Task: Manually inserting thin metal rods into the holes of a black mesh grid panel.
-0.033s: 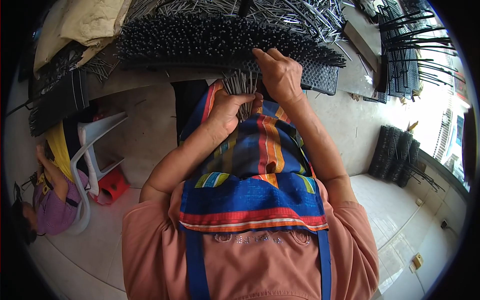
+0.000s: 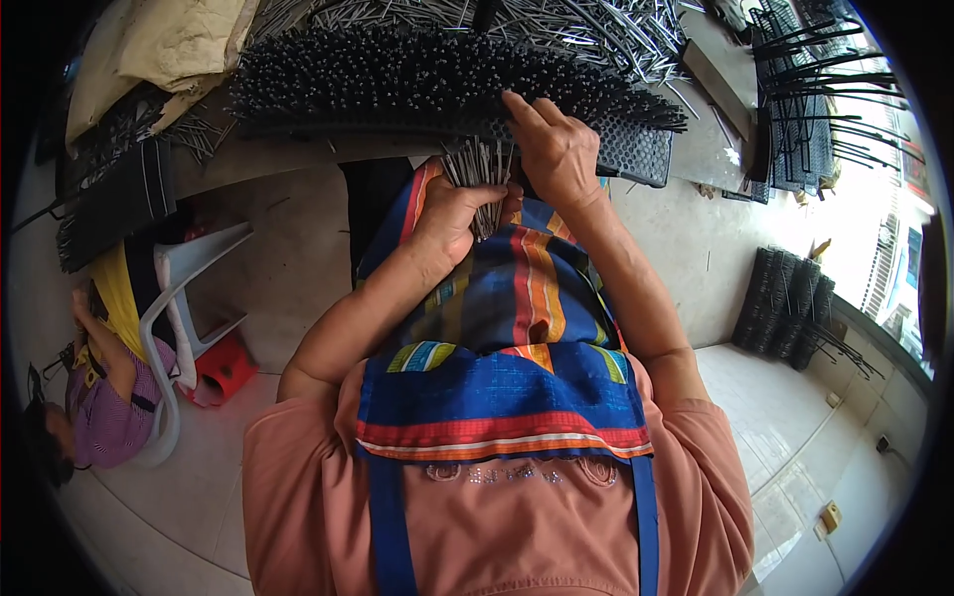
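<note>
A bundle of thin dark metal rods [image 2: 479, 177] fans upward out of my left hand [image 2: 455, 207], whose fingers are wrapped round it above my striped apron. Just right of the bundle, my right hand [image 2: 558, 149] is bent at the front edge of a black perforated tray [image 2: 646, 154]. Its index finger points up to the rods standing there. The fingers look pinched, but the thumb and whatever lies between the fingertips are hidden. Many dark upright rods [image 2: 397, 84] pack the tray; its right end shows bare holes.
Loose rods [image 2: 606, 35] lie heaped behind the tray. A brown sack [image 2: 184, 40] sits back left. Bundled black racks [image 2: 785, 308] stand on the floor at right. At left, another person [image 2: 114, 387] sits near a grey plastic chair [image 2: 164, 328] and red container [image 2: 221, 375].
My right hand has shifted very slightly up and left along the tray's edge. The left hand and its bundle stay in place.
</note>
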Action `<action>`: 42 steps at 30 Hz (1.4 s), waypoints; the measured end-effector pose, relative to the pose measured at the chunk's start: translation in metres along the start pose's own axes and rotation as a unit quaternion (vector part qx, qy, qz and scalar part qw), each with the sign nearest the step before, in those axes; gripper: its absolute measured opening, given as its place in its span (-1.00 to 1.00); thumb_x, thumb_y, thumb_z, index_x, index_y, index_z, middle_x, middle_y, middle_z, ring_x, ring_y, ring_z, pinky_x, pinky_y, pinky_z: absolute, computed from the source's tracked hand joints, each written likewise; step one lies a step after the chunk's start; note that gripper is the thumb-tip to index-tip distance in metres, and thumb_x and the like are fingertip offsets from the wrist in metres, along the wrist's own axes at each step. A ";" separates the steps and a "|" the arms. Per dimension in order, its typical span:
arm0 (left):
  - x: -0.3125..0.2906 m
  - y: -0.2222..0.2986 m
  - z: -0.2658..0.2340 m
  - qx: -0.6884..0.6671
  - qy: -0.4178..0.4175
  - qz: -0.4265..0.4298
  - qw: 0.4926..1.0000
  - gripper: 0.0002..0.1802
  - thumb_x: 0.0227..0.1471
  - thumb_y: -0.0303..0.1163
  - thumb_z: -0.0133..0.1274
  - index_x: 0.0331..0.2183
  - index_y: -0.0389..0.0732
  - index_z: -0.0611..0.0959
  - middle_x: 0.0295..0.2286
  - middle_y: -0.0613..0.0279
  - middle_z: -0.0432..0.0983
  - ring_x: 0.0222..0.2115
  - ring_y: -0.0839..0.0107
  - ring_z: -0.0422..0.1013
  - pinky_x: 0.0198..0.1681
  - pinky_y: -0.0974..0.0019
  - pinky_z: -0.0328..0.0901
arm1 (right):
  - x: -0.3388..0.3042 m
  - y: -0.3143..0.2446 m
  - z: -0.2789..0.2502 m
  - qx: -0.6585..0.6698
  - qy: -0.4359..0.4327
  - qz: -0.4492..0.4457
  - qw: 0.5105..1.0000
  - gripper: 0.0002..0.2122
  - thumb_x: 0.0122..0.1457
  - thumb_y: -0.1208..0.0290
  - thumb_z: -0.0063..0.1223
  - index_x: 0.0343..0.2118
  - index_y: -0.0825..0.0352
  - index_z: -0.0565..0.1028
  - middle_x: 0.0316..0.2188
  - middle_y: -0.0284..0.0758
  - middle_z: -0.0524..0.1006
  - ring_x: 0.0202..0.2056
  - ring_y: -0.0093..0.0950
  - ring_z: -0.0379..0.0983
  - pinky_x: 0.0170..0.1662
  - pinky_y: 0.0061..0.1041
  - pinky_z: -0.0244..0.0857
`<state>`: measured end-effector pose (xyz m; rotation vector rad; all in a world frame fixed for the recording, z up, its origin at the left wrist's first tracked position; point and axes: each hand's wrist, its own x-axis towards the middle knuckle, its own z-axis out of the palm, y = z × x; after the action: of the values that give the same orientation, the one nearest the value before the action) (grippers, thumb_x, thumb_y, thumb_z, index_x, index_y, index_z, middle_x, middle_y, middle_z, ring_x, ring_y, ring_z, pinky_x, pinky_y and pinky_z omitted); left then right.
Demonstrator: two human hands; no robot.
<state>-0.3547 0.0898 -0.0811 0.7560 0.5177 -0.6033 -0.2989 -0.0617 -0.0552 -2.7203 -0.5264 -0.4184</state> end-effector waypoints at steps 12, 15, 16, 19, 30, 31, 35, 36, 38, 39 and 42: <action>-0.008 0.001 0.012 0.007 -0.066 -0.017 0.998 -0.66 -0.08 -0.75 0.11 -0.19 -0.28 0.57 -0.38 0.13 0.60 -0.44 0.27 0.59 -0.40 0.27 0.54 | -0.031 -0.002 -0.021 0.326 -0.086 0.348 0.875 -0.77 -0.13 0.47 0.33 -0.39 0.45 0.56 -0.58 -0.30 0.55 -0.58 -0.54 0.47 -0.48 -0.53 0.36; -0.011 -0.002 0.013 0.048 -0.056 -0.013 0.997 -0.71 -0.02 -0.71 0.09 -0.20 -0.25 0.60 -0.36 0.11 0.62 -0.40 0.29 0.59 -0.33 0.27 0.54 | -0.040 0.004 -0.019 0.518 -0.137 0.389 0.750 -0.90 0.00 0.51 0.24 -0.43 0.39 0.56 -0.61 -0.46 0.50 -0.60 -0.72 0.33 -0.52 -0.71 0.20; -0.012 -0.004 0.012 0.048 -0.056 -0.014 0.997 -0.71 -0.02 -0.71 0.09 -0.20 -0.25 0.60 -0.36 0.11 0.62 -0.40 0.29 0.59 -0.33 0.27 0.54 | -0.040 0.005 -0.019 0.512 -0.164 0.386 0.750 -0.93 0.03 0.53 0.21 -0.42 0.38 0.57 -0.60 -0.48 0.50 -0.60 -0.74 0.31 -0.53 -0.72 0.17; -0.010 -0.008 0.010 0.038 -0.041 -0.011 0.998 -0.73 0.01 -0.68 0.09 -0.19 -0.24 0.60 -0.35 0.13 0.62 -0.39 0.31 0.59 -0.34 0.28 0.54 | -0.037 0.004 -0.021 0.546 -0.148 0.411 0.715 -0.96 0.07 0.55 0.18 -0.40 0.37 0.59 -0.59 -0.50 0.50 -0.59 -0.78 0.28 -0.54 -0.74 0.12; -0.012 -0.033 -0.006 0.128 0.004 -0.023 0.991 -0.81 0.06 -0.61 0.03 -0.24 -0.28 0.62 -0.30 0.15 0.61 -0.41 0.36 0.57 -0.36 0.30 0.51 | -0.016 0.025 -0.007 0.387 0.236 0.212 0.866 -0.90 -0.03 0.71 0.23 -0.46 0.40 0.58 -0.48 -0.48 0.52 -0.43 -0.74 0.37 -0.36 -0.74 0.24; -0.011 -0.037 -0.011 0.128 0.006 -0.021 0.992 -0.81 0.06 -0.61 0.03 -0.24 -0.28 0.62 -0.30 0.15 0.61 -0.41 0.36 0.57 -0.36 0.30 0.51 | -0.014 0.023 -0.007 0.362 0.223 0.201 0.882 -0.90 -0.05 0.71 0.24 -0.46 0.40 0.58 -0.49 -0.47 0.53 -0.44 -0.73 0.37 -0.36 -0.74 0.24; -0.017 -0.029 -0.006 0.128 -0.007 -0.050 0.991 -0.79 0.03 -0.64 0.02 -0.24 -0.29 0.62 -0.34 0.13 0.62 -0.41 0.36 0.57 -0.34 0.34 0.48 | -0.014 0.025 -0.008 0.360 0.218 0.192 0.887 -0.89 -0.07 0.71 0.25 -0.45 0.41 0.58 -0.48 -0.43 0.54 -0.44 -0.71 0.40 -0.36 -0.74 0.26; -0.018 -0.025 -0.005 0.126 0.000 -0.058 0.990 -0.77 0.02 -0.65 0.01 -0.23 -0.30 0.62 -0.36 0.12 0.62 -0.41 0.36 0.57 -0.35 0.35 0.47 | -0.014 0.023 -0.010 0.349 0.208 0.179 0.896 -0.89 -0.07 0.71 0.26 -0.45 0.42 0.59 -0.48 -0.42 0.54 -0.45 -0.70 0.41 -0.37 -0.73 0.26; -0.017 -0.021 0.002 0.132 0.010 -0.052 0.990 -0.75 0.02 -0.65 0.01 -0.20 -0.30 0.61 -0.37 0.12 0.63 -0.41 0.35 0.58 -0.37 0.35 0.47 | -0.014 0.023 -0.010 0.337 0.198 0.166 0.905 -0.89 -0.08 0.70 0.26 -0.45 0.42 0.59 -0.48 -0.40 0.54 -0.45 -0.69 0.42 -0.37 -0.72 0.27; -0.016 -0.020 0.004 0.139 0.019 -0.047 0.989 -0.73 0.02 -0.66 0.00 -0.18 -0.31 0.60 -0.38 0.11 0.63 -0.42 0.35 0.58 -0.38 0.35 0.46 | -0.016 0.024 -0.006 0.331 0.194 0.169 0.908 -0.89 -0.08 0.70 0.27 -0.45 0.42 0.59 -0.48 -0.39 0.55 -0.45 -0.67 0.43 -0.38 -0.71 0.28; -0.014 -0.022 0.003 0.109 -0.001 -0.025 0.994 -0.72 0.02 -0.65 0.02 -0.16 -0.31 0.57 -0.36 0.08 0.63 -0.41 0.34 0.58 -0.41 0.36 0.45 | -0.015 0.019 -0.006 0.309 0.195 0.170 0.915 -0.89 -0.08 0.69 0.27 -0.45 0.41 0.59 -0.49 -0.37 0.55 -0.46 -0.65 0.45 -0.38 -0.69 0.29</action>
<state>-0.3785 0.0791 -0.0811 0.9505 0.4746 -0.7146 -0.3059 -0.0855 -0.0602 -1.9892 -0.0469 -0.5663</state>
